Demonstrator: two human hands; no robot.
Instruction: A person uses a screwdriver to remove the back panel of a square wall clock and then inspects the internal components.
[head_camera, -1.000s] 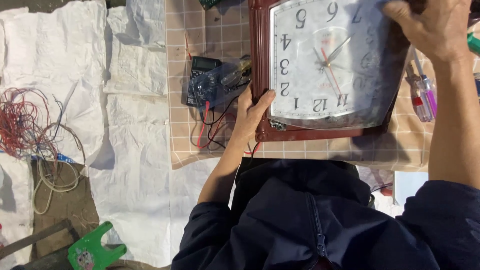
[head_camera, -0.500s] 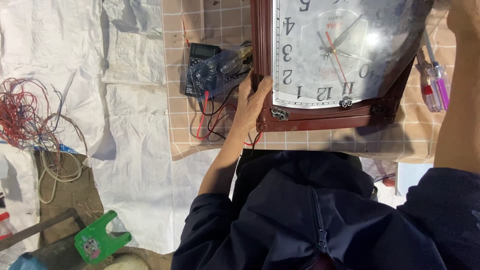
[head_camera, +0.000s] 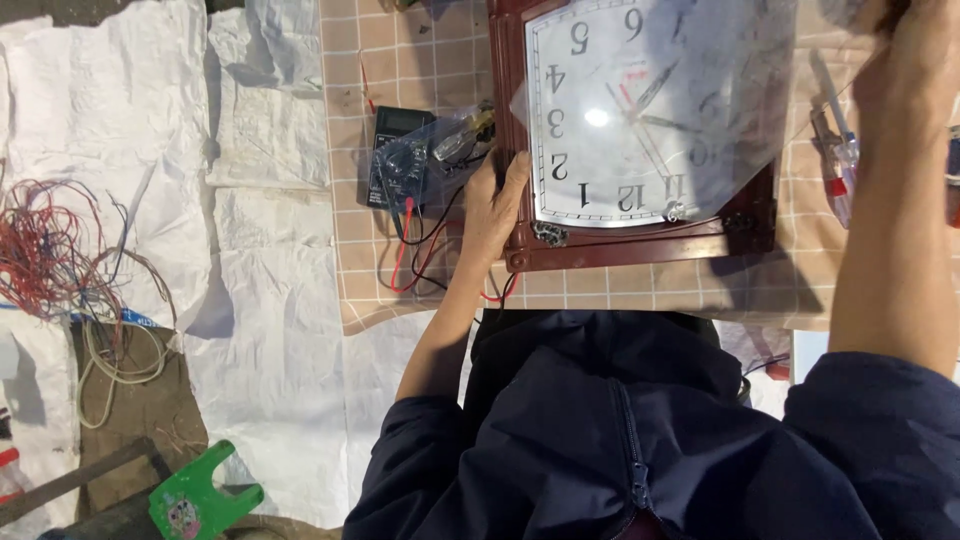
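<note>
Clock (head_camera: 640, 130), a wall piece with a dark reddish-brown wooden frame and a white dial under glossy, glare-streaked glass, is laid flat on a tan checked cloth (head_camera: 420, 290) toward one o'clock of the view. Slim metal hands and black numerals are shown on the dial, and small metal fittings are seen along the near frame edge. Its near left corner is gripped by the left hand (head_camera: 492, 210), fingers curled over the wood. The right hand (head_camera: 915, 60) is raised at the far right edge; its fingers seem closed, though they are cut off by the frame. At nine o'clock from the clock a dark multimeter (head_camera: 400, 155) with red and black leads is lying. Screwdrivers (head_camera: 835, 165) are set at three o'clock.
</note>
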